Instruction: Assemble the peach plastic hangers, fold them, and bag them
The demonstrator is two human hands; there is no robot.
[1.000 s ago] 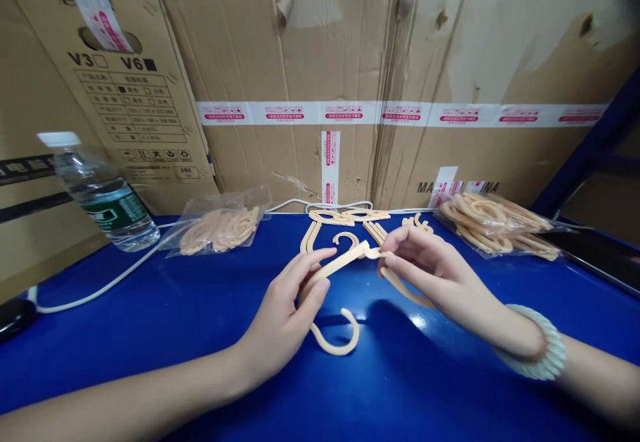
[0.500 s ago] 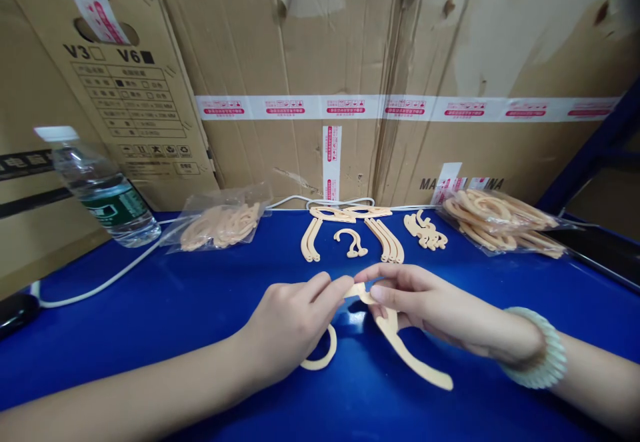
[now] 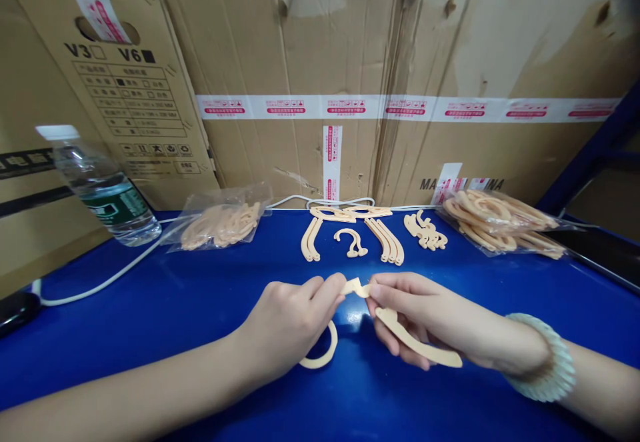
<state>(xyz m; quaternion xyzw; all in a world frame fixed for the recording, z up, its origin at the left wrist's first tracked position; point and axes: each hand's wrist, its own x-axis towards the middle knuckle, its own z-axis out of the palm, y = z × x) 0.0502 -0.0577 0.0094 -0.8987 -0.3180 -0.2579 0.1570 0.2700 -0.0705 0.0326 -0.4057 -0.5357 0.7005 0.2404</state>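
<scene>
In the head view, my left hand (image 3: 300,319) is closed on a cream plastic hanger hook; its round curve (image 3: 327,355) shows below my fingers. A notched cream end (image 3: 354,286) sticks out between my two hands. My right hand (image 3: 420,315) pinches the right side of that end between thumb and forefinger. A curved cream hanger arm (image 3: 425,347) also lies in my right hand, its free tip pointing right. Whether the arm is joined to the notched end is hidden by my fingers.
Behind my hands lie loose curved arms (image 3: 393,242), a hook piece (image 3: 350,241), flat pieces (image 3: 333,214) and small pieces (image 3: 425,230). Bagged parts lie left (image 3: 225,225) and right (image 3: 500,219). A water bottle (image 3: 113,202) and white cable (image 3: 100,295) are at left; cardboard stands behind.
My right hand has turned so the hanger arm lies flatter, its tip raised. My right forefinger has drawn back from my left fingers, showing more of the notched end. My left hand is nearly still.
</scene>
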